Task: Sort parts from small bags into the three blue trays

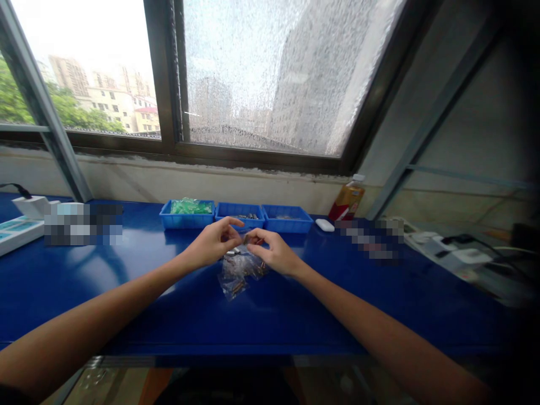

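Observation:
My left hand (215, 242) and my right hand (272, 252) meet over the middle of the blue table. Between their fingertips is a small clear plastic bag (245, 237), with thumb and fingers of each hand pinched at its sides. What the bag contains is too small to make out. Just below my hands lies a loose pile of clear plastic bags (235, 273) with small brownish, metallic-looking pieces inside. Part of the pile is hidden behind my right hand.
Behind my hands stand a blue bin of green packets (189, 207), a middle blue bin (228, 208) with small metallic pieces and a right blue bin (291, 225). Farther right are a white case (324, 225) and a bottle (348, 199). A white power strip (19, 233) lies left.

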A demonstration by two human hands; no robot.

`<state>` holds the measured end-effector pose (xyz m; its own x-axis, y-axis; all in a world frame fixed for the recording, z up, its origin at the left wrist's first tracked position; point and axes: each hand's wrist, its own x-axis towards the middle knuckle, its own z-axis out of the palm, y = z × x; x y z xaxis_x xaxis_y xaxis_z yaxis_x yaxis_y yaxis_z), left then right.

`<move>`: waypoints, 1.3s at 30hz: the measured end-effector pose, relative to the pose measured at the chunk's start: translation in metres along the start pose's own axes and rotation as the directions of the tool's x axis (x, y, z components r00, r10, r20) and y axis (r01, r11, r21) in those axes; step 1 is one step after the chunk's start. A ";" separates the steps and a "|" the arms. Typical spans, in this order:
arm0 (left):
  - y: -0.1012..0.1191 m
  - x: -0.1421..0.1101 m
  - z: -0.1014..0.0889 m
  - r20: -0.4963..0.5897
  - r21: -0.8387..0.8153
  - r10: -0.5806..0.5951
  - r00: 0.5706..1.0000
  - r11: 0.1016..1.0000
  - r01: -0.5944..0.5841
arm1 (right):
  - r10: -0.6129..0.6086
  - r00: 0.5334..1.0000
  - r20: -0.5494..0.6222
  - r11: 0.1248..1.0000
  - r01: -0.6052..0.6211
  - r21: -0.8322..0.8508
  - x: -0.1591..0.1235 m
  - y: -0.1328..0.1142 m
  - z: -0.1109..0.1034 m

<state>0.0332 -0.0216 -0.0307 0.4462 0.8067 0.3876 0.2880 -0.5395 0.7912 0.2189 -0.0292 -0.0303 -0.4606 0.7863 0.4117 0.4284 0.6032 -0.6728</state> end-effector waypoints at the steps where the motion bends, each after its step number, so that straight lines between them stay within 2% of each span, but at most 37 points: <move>1: 0.000 0.000 0.001 -0.002 -0.035 -0.009 1.000 0.999 0.009 | 0.005 1.000 0.001 1.000 -0.005 0.019 0.000 -0.002 0.000; 3: 0.000 0.001 0.002 -0.022 -0.043 -0.029 0.999 0.999 0.028 | 0.016 0.999 -0.037 1.000 -0.016 0.019 0.000 -0.004 -0.001; 7: 0.002 0.001 -0.001 -0.155 0.053 -0.071 0.985 0.995 0.080 | 0.079 0.990 -0.119 0.997 -0.078 0.012 0.001 -0.003 -0.003; 9: 0.001 0.002 -0.005 -0.184 0.051 -0.096 0.978 0.993 0.107 | 0.103 0.984 -0.145 0.995 -0.101 0.025 0.001 -0.002 -0.004; 14: -0.004 0.003 -0.009 -0.157 -0.034 -0.120 0.980 0.993 0.116 | 0.135 0.978 -0.161 0.987 -0.119 0.104 0.003 0.000 -0.005; 18: 0.002 0.000 0.001 -0.124 -0.082 -0.088 0.988 0.994 0.079 | 0.182 0.972 -0.150 0.945 -0.131 0.298 0.003 0.002 -0.005; 23: 0.007 -0.004 0.010 -0.135 -0.071 -0.137 0.981 0.989 0.129 | 0.233 0.969 -0.087 0.871 -0.168 0.461 0.004 0.002 -0.003; 28: 0.005 -0.001 0.005 -0.132 0.017 -0.089 0.987 0.996 0.092 | 0.212 0.975 -0.068 0.874 -0.158 0.459 0.003 0.003 0.000; 33: 0.006 0.002 -0.001 -0.014 -0.048 -0.093 0.996 0.995 0.093 | 0.228 0.971 -0.076 0.883 -0.173 0.436 0.002 0.000 0.003; 39: 0.007 0.001 -0.006 0.061 0.148 -0.087 0.994 0.986 0.077 | 0.211 0.969 -0.128 0.922 -0.154 0.355 0.000 -0.004 0.005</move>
<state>0.0304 -0.0228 -0.0217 0.4699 0.8345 0.2878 0.4439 -0.5052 0.7401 0.2137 -0.0318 -0.0306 -0.2567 0.9065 0.3353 0.1897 0.3875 -0.9022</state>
